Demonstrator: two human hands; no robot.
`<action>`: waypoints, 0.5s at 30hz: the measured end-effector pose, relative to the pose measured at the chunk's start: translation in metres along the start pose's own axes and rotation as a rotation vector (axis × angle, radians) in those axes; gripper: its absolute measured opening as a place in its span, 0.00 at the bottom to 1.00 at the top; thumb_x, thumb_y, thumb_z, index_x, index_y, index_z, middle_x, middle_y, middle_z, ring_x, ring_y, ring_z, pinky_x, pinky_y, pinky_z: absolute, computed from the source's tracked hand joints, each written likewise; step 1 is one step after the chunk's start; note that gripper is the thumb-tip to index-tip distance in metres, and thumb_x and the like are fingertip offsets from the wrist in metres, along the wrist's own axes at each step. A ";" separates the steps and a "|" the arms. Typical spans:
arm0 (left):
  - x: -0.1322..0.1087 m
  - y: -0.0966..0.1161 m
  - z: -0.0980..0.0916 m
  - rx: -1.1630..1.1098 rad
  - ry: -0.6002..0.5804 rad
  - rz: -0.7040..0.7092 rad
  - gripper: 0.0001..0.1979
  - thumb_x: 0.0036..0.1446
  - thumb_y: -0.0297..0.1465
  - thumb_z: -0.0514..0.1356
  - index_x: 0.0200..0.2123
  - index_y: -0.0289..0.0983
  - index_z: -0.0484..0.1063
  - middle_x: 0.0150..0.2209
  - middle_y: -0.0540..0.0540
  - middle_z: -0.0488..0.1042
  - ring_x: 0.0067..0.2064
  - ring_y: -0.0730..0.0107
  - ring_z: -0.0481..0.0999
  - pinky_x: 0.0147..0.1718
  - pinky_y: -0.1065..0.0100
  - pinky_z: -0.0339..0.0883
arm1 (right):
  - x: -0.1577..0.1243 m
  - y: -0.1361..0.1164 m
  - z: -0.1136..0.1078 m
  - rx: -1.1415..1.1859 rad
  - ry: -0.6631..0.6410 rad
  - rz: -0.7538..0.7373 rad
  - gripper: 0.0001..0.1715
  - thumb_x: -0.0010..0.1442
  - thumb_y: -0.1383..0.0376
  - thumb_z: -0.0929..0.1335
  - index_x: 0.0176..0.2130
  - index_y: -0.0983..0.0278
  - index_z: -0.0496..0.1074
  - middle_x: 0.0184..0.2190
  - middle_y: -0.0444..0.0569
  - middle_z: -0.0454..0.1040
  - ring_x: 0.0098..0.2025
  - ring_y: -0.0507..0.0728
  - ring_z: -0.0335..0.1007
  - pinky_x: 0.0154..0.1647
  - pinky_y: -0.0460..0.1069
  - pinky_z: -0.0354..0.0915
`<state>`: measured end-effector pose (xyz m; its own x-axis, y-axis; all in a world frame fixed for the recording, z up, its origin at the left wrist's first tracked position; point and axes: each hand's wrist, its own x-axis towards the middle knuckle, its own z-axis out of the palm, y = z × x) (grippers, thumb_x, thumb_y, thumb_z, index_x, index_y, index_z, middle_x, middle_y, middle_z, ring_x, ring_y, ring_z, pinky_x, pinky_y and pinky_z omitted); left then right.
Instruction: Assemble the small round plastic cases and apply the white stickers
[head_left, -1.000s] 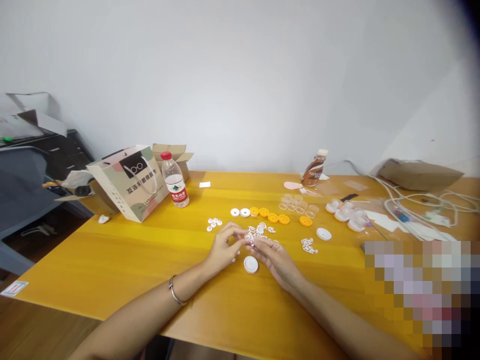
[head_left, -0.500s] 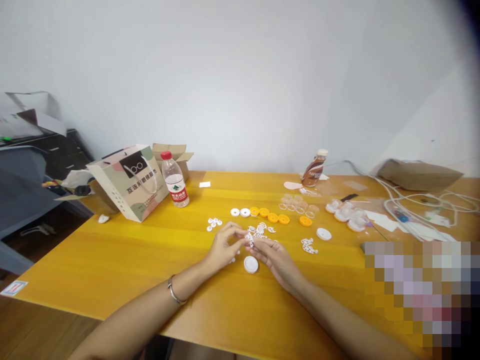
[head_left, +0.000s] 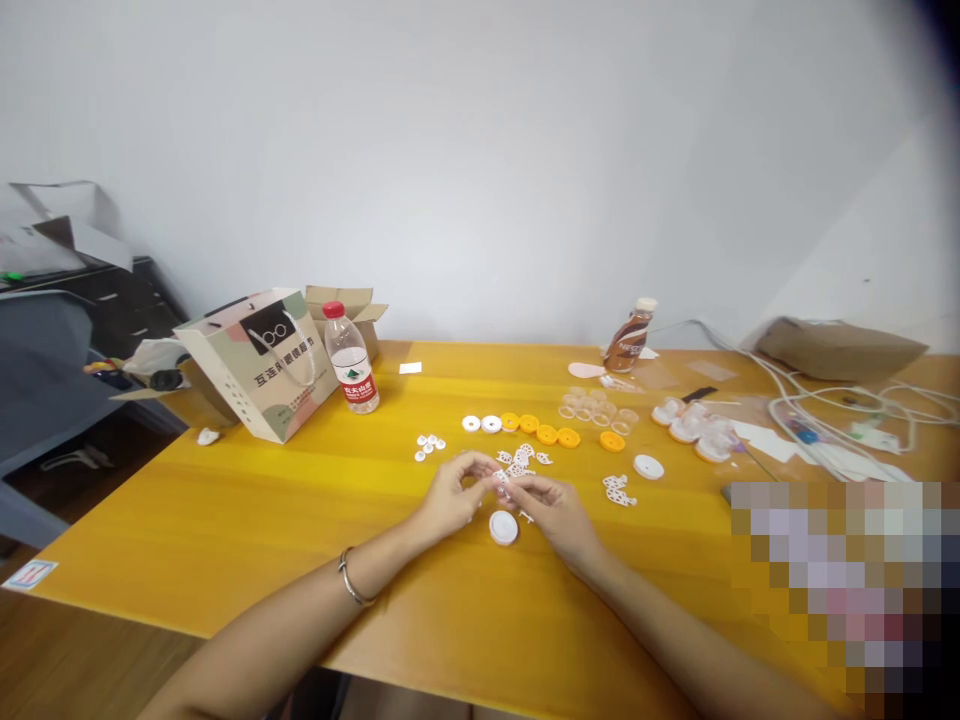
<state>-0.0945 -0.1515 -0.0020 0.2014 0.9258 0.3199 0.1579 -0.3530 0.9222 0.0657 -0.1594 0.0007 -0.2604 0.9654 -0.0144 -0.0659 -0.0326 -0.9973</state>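
Both hands meet near the middle of the yellow worktop (head_left: 300,520), fingertips drawn close together. The left hand (head_left: 448,497) and the right hand (head_left: 559,512) pinch one small white piece (head_left: 501,479) between them, just above the surface; its exact shape is too small to tell. A white cap (head_left: 503,527) lies on the worktop just on the near side of the fingertips, between the two wrists. Just beyond the hands lies a loose heap of white pieces (head_left: 521,457), and farther off a row of white and orange discs (head_left: 529,428). A few clear cups (head_left: 596,408) stand to the right of that row. A bracelet (head_left: 349,585) sits on the left wrist. Far left stand a water bottle (head_left: 351,372) and a paper bag (head_left: 259,365), side by side; a brown drink bottle (head_left: 628,338) stands at the far edge, and cables (head_left: 840,410) trail on the right.
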 end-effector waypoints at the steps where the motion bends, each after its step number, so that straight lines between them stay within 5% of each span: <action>1: 0.000 0.002 0.000 0.007 -0.005 0.010 0.06 0.51 0.30 0.59 0.33 0.33 0.69 0.31 0.46 0.72 0.34 0.72 0.70 0.38 0.70 0.64 | 0.000 -0.001 -0.001 -0.009 -0.014 -0.003 0.10 0.45 0.58 0.71 0.28 0.61 0.76 0.25 0.45 0.75 0.29 0.53 0.69 0.37 0.49 0.64; 8: 0.001 0.013 -0.004 0.057 -0.062 0.125 0.06 0.51 0.30 0.59 0.32 0.33 0.71 0.31 0.46 0.70 0.36 0.71 0.69 0.39 0.70 0.63 | 0.004 -0.002 -0.007 0.296 -0.205 0.106 0.09 0.48 0.60 0.70 0.30 0.63 0.71 0.27 0.44 0.72 0.28 0.48 0.66 0.30 0.43 0.61; 12: 0.005 0.005 -0.007 0.148 -0.090 0.164 0.10 0.54 0.31 0.57 0.40 0.35 0.71 0.37 0.45 0.71 0.39 0.69 0.69 0.42 0.67 0.62 | 0.009 -0.001 -0.013 0.297 -0.066 0.024 0.13 0.42 0.65 0.74 0.31 0.61 0.70 0.24 0.40 0.70 0.24 0.46 0.62 0.23 0.41 0.54; 15: 0.008 -0.003 -0.014 0.360 -0.229 0.246 0.11 0.56 0.28 0.54 0.42 0.37 0.70 0.39 0.44 0.70 0.42 0.68 0.68 0.44 0.65 0.61 | 0.011 -0.002 -0.020 0.242 -0.035 0.033 0.17 0.43 0.64 0.73 0.36 0.60 0.72 0.25 0.41 0.71 0.21 0.45 0.59 0.20 0.42 0.52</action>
<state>-0.1069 -0.1409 0.0009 0.4756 0.7698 0.4256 0.3946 -0.6191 0.6790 0.0823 -0.1431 0.0008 -0.2996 0.9532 -0.0396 -0.2844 -0.1289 -0.9500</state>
